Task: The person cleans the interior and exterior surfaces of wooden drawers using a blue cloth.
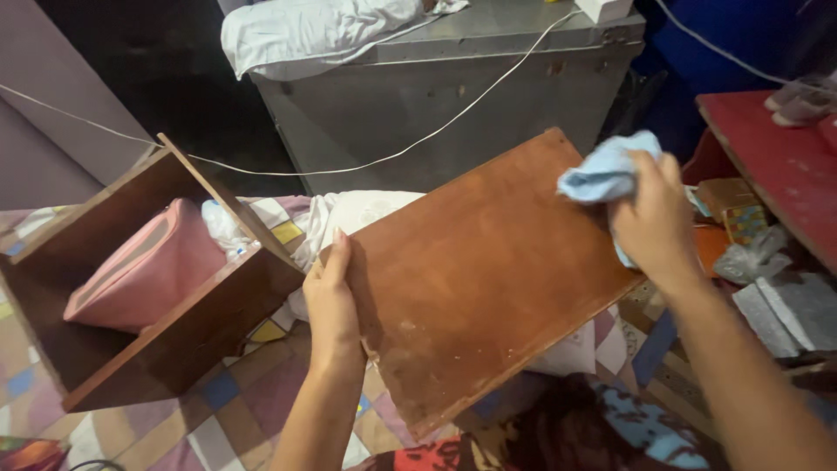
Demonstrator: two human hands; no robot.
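Board (475,279): left hand (331,301) clamps its edge; right hand (654,222) bunches the cloth (606,172) — best press flat, wiping along the grain.

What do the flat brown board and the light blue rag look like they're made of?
Flat brown board: probably wood or veneered sheet, reddish-brown with dull sheen, scuffed pale near its lower edge. Light blue rag: soft woven cloth, bunched in folds.

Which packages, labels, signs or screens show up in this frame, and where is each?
Small patterned box: right of the wooden board, under the red table; squarish, orange, yellow and blue.
Clear plastic bag: just below that box; crumpled, see-through.
White box: on the grey chest, top edge; rectangular, cropped.
No signs or screens.
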